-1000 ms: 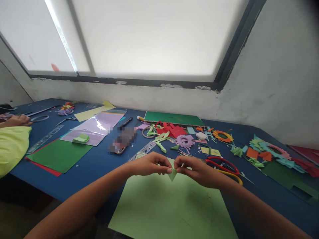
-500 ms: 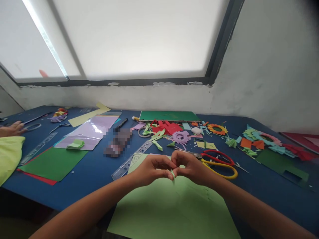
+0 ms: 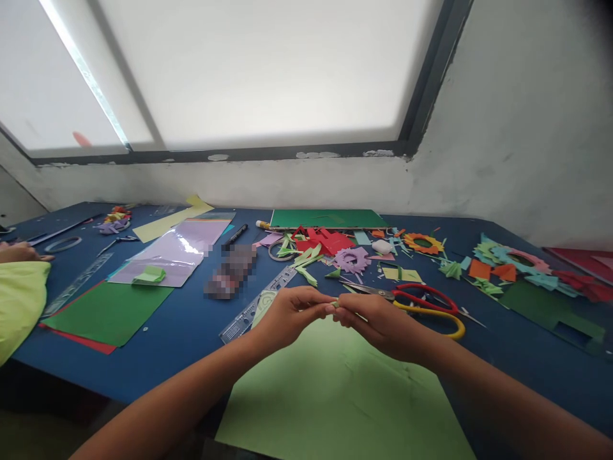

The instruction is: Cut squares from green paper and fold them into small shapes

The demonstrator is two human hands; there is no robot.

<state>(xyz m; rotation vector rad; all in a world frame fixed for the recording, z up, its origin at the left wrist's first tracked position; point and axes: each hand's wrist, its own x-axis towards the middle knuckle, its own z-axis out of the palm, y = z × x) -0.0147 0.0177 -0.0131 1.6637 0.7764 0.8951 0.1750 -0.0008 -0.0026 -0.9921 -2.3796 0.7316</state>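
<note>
My left hand [image 3: 293, 317] and my right hand [image 3: 378, 322] meet at their fingertips in the middle of the view. Between them they pinch a small piece of light green paper [image 3: 336, 305], mostly hidden by the fingers. Below lies a large light green sheet [image 3: 345, 396] at the table's front edge. Just beyond my right hand are scissors with one red and one yellow handle [image 3: 426, 300]. A clear ruler [image 3: 239, 326] reaches under the left side, beside my left hand.
Paper scraps [image 3: 325, 243], an orange paper ring [image 3: 423, 243] and a purple one [image 3: 352, 260] lie farther back on the blue table [image 3: 186, 332]. Green sheets [image 3: 110, 313] and a purple sheet in plastic [image 3: 177, 249] are at left. Another person's yellow sleeve [image 3: 22, 306] shows at far left.
My fingers have closed more tightly over the green paper, which stuck out below them before and is now mostly covered. The other person's hand at far left has shifted left.
</note>
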